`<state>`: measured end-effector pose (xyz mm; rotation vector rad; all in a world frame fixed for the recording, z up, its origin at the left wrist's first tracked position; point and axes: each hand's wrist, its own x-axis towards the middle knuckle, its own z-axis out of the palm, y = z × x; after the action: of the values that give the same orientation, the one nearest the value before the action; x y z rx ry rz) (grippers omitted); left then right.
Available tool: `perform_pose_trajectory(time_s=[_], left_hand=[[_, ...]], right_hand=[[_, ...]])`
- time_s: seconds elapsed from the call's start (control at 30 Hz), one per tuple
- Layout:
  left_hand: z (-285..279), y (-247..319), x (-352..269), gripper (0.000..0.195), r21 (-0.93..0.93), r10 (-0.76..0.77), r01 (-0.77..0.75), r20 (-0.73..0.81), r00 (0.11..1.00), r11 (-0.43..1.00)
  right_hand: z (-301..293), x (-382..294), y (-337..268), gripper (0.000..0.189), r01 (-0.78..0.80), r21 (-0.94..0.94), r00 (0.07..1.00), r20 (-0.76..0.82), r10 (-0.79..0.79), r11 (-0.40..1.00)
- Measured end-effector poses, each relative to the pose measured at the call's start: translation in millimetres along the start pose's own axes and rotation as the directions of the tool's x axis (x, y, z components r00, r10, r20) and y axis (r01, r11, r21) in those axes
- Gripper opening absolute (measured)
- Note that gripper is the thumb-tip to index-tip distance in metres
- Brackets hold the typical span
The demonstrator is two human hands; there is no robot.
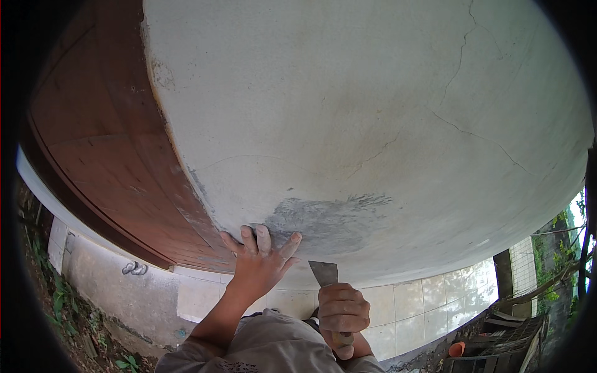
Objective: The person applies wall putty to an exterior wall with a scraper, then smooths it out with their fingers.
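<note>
My left hand (pixel 260 259) is spread against the white plastered wall (pixel 280 107), its fingertips at the lower left edge of a grey scraped patch (pixel 331 224). Pale dust coats those fingers. In my right hand (pixel 344 310) is a putty knife (pixel 325 272), gripped by its wooden handle with the flat metal blade pointing up toward the wall. The blade appears just below the grey patch; whether it touches the wall I cannot tell. Thin cracks (pixel 482 138) run across the plaster to the upper right.
A reddish-brown wooden door and frame (pixel 116 154) border the wall on the left. Below lies a tiled ledge (pixel 410 303). Shoes (pixel 135 268) stand on the concrete at left. An orange pot (pixel 457 349) and wooden crates (pixel 503 342) sit at lower right, near branches.
</note>
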<state>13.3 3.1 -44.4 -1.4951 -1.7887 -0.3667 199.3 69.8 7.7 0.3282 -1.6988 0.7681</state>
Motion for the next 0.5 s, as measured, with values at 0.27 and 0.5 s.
perform_pose_trajectory(time_s=[0.27,0.5], left_hand=[[-4,0,-2,0.108,0.0,-0.012,0.012,0.038,0.999,1.0],[1,1,0,0.108,0.0,-0.003,0.003,0.006,1.0,1.0]], right_hand=[[-1,5,7,0.044,0.09,0.054,0.995,0.024,-0.092,0.994],[13,0,14,0.071,0.088,0.031,0.991,-0.104,-0.084,0.996]])
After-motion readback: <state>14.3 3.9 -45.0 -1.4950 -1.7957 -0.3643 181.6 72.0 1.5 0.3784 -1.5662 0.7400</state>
